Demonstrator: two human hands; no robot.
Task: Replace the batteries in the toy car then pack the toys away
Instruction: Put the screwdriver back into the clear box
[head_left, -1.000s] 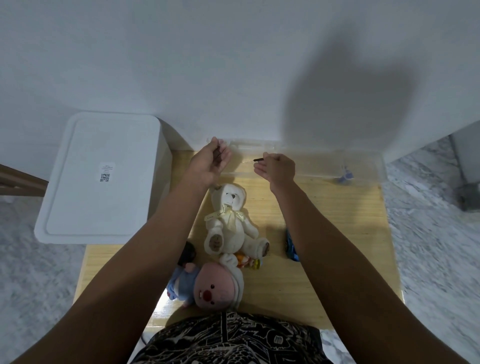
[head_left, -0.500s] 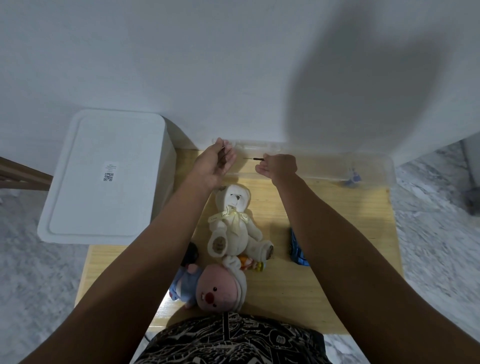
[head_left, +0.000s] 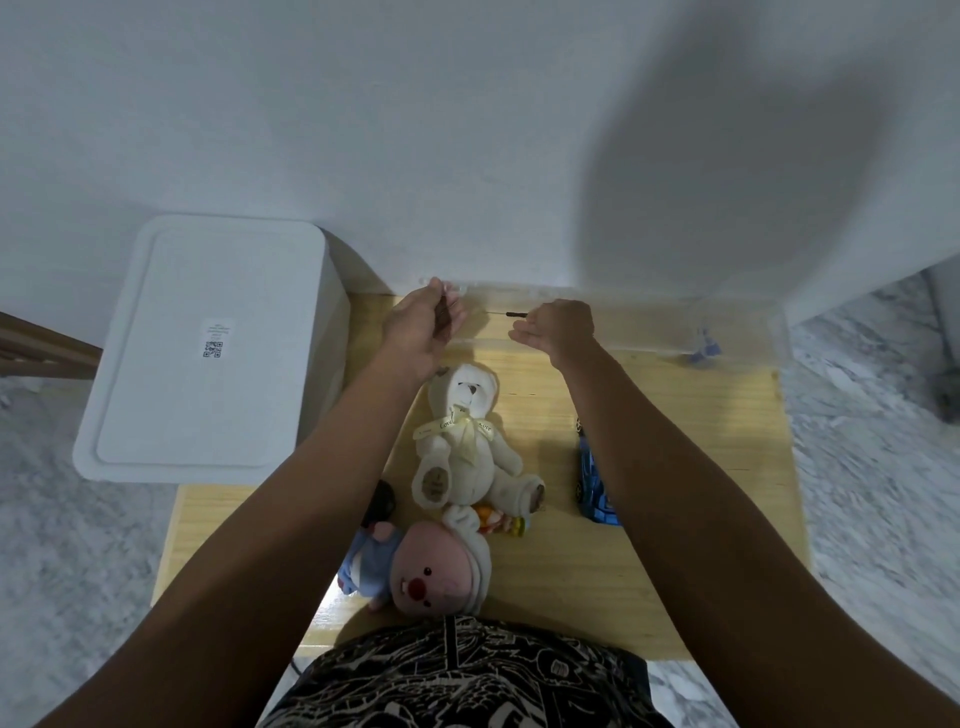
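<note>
1. Partly hidden, the blue toy car (head_left: 592, 486) lies on the wooden counter (head_left: 701, 441), right of centre, under the right forearm; black wheels show on its left edge.
2. Right hand (head_left: 558, 327): fingers curled, pinching a thin dark tool (head_left: 514, 314) pointing left.
3. Left hand (head_left: 423, 327): fingers curled round a small dark object (head_left: 443, 321).
4. Both hands sit at the clear bin (head_left: 727, 322) against the wall.
5. Cream teddy bear (head_left: 467, 441) and pink-faced plush (head_left: 431, 571) lie left of the car.
6. White box (head_left: 208, 353) stands beside the counter.
</note>
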